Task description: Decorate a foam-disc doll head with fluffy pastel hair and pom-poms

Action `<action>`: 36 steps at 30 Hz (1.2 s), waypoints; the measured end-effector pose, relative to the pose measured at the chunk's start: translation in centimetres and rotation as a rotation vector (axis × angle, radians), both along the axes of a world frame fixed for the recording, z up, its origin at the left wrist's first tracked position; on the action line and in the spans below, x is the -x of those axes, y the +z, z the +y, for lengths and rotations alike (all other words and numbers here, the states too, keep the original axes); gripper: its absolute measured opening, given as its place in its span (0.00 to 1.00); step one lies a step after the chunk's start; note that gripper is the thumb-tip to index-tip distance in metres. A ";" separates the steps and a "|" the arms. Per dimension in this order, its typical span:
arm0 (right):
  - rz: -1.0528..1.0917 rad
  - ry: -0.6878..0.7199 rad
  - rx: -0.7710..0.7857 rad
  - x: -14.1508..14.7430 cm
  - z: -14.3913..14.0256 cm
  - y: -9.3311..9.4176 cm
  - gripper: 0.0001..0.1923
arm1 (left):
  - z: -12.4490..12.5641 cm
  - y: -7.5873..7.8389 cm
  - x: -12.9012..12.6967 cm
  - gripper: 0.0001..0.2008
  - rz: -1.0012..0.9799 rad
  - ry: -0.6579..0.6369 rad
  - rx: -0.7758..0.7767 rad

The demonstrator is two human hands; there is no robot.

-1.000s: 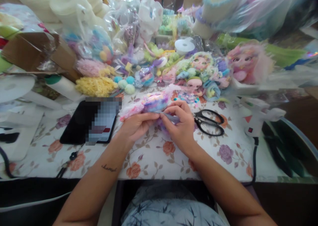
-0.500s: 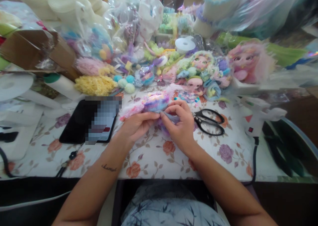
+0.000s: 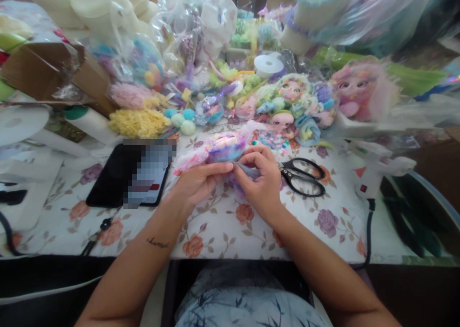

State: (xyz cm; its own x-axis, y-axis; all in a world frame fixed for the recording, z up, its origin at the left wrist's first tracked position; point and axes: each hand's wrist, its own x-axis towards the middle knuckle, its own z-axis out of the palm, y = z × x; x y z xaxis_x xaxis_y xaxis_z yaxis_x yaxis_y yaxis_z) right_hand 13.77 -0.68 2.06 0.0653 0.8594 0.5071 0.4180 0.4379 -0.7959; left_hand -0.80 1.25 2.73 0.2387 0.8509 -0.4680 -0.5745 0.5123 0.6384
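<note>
Centre frame: left hand (image 3: 196,182) and right hand (image 3: 261,181) meet on fluffy piece (image 3: 223,150), above table (image 3: 223,231). Phone (image 3: 124,178) left of hands; scissors (image 3: 304,176) right; glue gun (image 3: 375,166) farther right. Dolls (image 3: 287,102) behind, upper centre.

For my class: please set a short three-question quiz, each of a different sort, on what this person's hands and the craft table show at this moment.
1. True or false: both hands grip the fluffy pink, purple and blue piece.
2. What lies on the tablecloth just beside the right hand? A) a hammer B) black scissors C) a paintbrush
3. Fill in: the white tool with a black cord on the right side of the table is a glue ____.

Key
1. True: the left hand and the right hand pinch it between them.
2. B: the black scissors, lying untouched.
3. Gun: the glue gun rests apart from both hands.
</note>
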 end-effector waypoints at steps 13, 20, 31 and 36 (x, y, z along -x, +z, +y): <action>0.026 0.029 -0.017 -0.1 0.0 0.1 0.05 | 0.1 -0.2 0.3 0.09 0.028 -0.016 -0.006; 0.039 0.038 -0.035 -0.1 0.0 -0.1 0.05 | 0.2 -0.2 0.3 0.09 0.020 -0.024 -0.011; 0.050 0.043 -0.048 0.0 0.0 0.0 0.05 | 0.2 -0.3 0.3 0.08 0.044 -0.007 -0.010; 0.041 0.037 -0.041 0.0 -0.1 0.0 0.06 | 0.2 -0.3 0.3 0.07 0.053 -0.009 -0.010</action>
State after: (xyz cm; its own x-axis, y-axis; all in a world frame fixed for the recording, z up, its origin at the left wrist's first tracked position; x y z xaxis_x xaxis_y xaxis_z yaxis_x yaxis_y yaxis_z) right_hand 13.76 -0.77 2.05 0.0553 0.8400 0.5398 0.3688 0.4852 -0.7928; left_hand -1.08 1.48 2.40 0.2213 0.8536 -0.4716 -0.5355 0.5105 0.6727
